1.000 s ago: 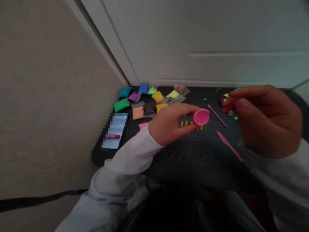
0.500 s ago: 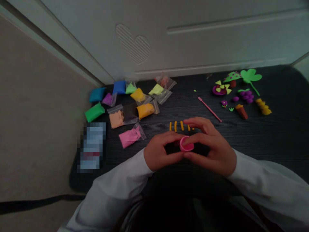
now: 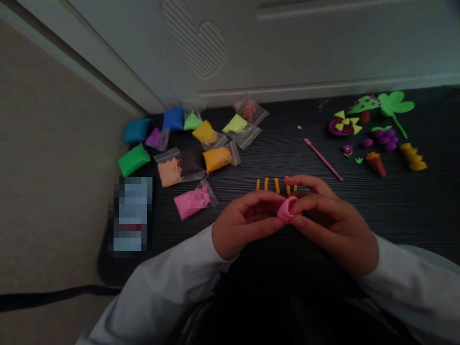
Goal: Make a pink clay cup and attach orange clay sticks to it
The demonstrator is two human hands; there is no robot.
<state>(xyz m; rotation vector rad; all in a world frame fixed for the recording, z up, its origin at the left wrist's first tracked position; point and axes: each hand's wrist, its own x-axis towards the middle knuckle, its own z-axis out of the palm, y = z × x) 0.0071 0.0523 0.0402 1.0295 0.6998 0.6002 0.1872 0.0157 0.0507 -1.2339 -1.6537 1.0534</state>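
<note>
A small pink clay cup is held between both hands above the near part of the dark table. My left hand pinches its left side with thumb and fingers. My right hand grips the right side, its thumb outside and a finger at the cup's opening, which faces right. Just beyond the fingers lies a row of several orange clay strips, the rightmost partly covered by my right fingers. A pink modelling stick rests past my right hand.
Bags of coloured clay, among them a pink bag and an orange one, spread over the left. A phone lies at the left edge. Finished clay shapes, including purple grapes and a green flower, stand right. A white panel rises behind.
The pink cup has turned in my fingers, its opening now facing right instead of up toward me. My right hand has tilted with it. The camera view has shifted slightly.
</note>
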